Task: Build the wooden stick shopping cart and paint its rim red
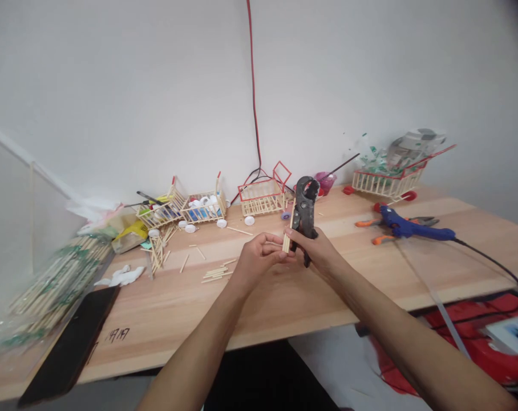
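My left hand [259, 256] pinches the lower ends of a few thin wooden sticks [289, 233], held upright above the table. My right hand [314, 246] is closed around a black hand cutter [304, 206] with a curved jaw at its top, and its thumb also touches the sticks. The two hands meet at the sticks' lower end. On the table left of my hands lies a small pile of short cut sticks [216, 274]. Behind them stands a small stick-built cart [263, 204] with red trim and white wheels.
Two more stick carts [204, 209] hold small items at the back left. A blue glue gun [413, 228] lies on the right beside orange-handled pliers [370, 224]. Bagged stick bundles [57, 279] and a black flat slab [73, 348] are on the left. A loaded cart [385, 184] stands back right.
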Motion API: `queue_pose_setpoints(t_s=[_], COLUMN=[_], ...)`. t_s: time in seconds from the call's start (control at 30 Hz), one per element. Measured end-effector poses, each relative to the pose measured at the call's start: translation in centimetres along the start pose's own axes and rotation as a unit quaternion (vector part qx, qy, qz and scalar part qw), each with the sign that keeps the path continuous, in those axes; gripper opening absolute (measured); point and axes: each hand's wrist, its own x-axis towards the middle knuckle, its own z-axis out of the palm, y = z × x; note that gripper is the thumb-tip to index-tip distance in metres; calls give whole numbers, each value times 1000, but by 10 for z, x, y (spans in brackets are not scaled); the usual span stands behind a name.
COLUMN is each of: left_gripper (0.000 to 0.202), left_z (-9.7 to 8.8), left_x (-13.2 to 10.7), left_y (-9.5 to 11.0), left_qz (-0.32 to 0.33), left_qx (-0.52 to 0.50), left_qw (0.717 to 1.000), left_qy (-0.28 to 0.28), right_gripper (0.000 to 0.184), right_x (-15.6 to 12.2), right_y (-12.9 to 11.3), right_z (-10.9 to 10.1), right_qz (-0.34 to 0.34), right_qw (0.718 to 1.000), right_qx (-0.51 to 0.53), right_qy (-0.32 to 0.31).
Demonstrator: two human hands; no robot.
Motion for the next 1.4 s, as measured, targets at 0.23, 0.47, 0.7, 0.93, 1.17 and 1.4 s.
queue_pose_setpoints(t_s=[0.23,0.47,0.7,0.93,1.17,1.4], left_gripper=[39,31,30,44,47,44], left_z=[5,9,11,1,-3,-1], left_x=[0,-3,-5,-1,3,3], left_y=[-4,-3,-3,-2,-10,-11], left_qz=[22,53,59,-18,-66,-73], left_qx=[23,57,68,-86,-86,-64], left_qw=[999,996,995,995,994,995], left_qy=[34,45,42,-55,-32,-15], right_gripper=[39,40,44,49,48,42], right_x=[-4,-4,-5,-3,-2,-3], right_y=[-7,-4,-4,-7,-1,4], right_z=[4,4,5,2,1,2], right_qz=[-4,-4,-8,-15,-16,-68], right_qw=[1000,1000,1000,998,994,980], right_qx=[-13,-13,-21,-47,-104,-184], right_qy=[17,12,15,47,40,38])
